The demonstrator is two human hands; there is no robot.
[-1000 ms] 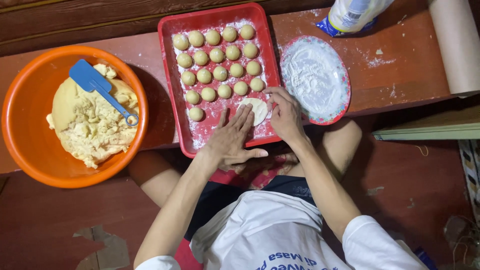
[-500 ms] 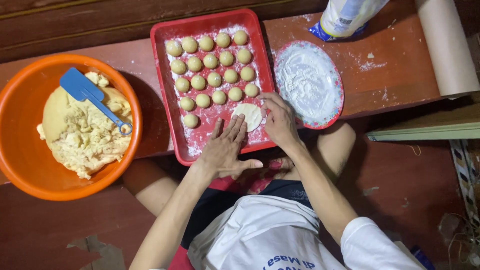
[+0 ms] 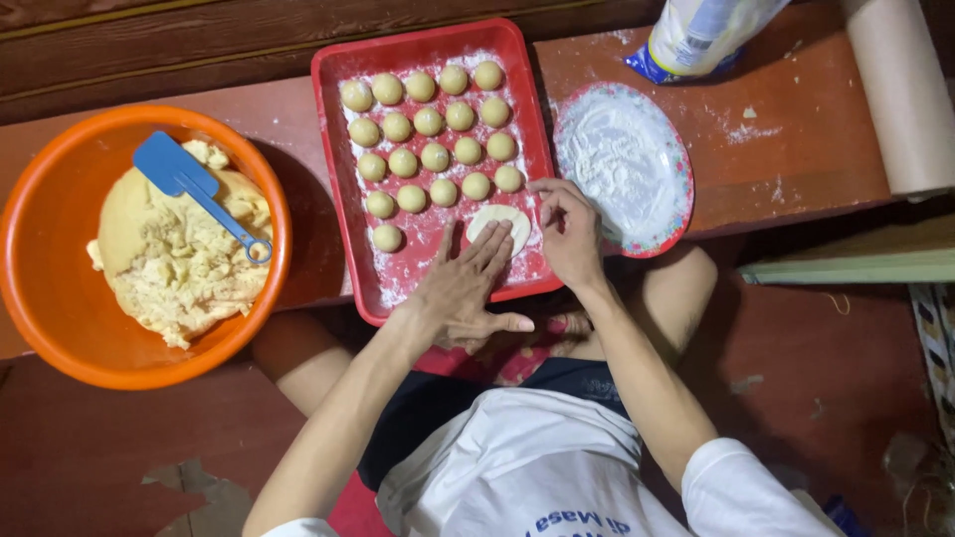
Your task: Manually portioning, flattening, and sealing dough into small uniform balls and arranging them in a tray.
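Clearly left hand (image 3: 460, 288) lies flat, fingers spread, pressing the dough disc (image 3: 499, 227) on the floured red tray (image 3: 333, 159); right hand (image 3: 569, 231) curls loosely at the disc's edge, steadying it.

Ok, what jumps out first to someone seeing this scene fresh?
The red tray at centre, lined with rows of dough balls, where the left hand presses a flattened dough disc beside the right hand. At left, an orange bowl holds dough and a blue spatula.

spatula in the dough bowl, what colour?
Blue spatula, lying on the dough in the orange bowl; head view.
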